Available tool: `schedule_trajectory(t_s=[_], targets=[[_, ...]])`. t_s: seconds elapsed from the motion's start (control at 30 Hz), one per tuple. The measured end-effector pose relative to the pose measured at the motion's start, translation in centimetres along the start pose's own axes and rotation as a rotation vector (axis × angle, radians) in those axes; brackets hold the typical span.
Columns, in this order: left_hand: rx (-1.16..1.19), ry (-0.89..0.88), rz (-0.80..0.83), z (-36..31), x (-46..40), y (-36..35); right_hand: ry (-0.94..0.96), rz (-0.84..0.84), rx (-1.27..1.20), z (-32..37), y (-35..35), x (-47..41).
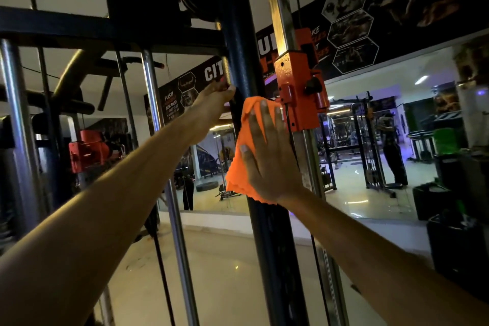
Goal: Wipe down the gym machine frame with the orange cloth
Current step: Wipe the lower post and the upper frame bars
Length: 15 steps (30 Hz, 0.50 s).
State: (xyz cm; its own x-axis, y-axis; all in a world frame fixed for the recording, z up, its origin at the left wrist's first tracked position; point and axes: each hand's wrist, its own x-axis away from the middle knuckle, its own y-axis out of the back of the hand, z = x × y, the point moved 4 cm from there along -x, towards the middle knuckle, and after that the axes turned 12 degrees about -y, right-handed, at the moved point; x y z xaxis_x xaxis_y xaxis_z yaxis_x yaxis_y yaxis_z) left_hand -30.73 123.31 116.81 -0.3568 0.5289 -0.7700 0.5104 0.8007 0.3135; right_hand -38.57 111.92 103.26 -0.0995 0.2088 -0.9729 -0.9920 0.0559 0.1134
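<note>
The right hand (270, 156) lies flat, fingers straight and spread, pressing the orange cloth (244, 145) against the dark upright post (242, 42) of the gym machine. The cloth is bunched under the palm, with its scalloped edge hanging out below the heel of the hand. The left hand (214, 103) grips the same post from its left side, slightly higher than the cloth, fingers curled round the edge. Just right of the cloth, an orange carriage (299, 87) with a black knob sits on a shiny steel rail (280, 13). Behind the machine, a wall mirror (370, 145) reflects the gym floor and other equipment.
</note>
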Motion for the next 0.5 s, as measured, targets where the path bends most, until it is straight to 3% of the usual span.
schedule_trajectory(t_s=[0.2,0.5], targets=[[0.014,0.055,-0.013,0.1,0.1,0.5,-0.012,-0.030,0.023,0.9,1.0,-6.6],[0.019,0.060,0.024,0.9,3.2,-0.7,-0.007,0.069,-0.079,-1.9,-0.3,6.2]])
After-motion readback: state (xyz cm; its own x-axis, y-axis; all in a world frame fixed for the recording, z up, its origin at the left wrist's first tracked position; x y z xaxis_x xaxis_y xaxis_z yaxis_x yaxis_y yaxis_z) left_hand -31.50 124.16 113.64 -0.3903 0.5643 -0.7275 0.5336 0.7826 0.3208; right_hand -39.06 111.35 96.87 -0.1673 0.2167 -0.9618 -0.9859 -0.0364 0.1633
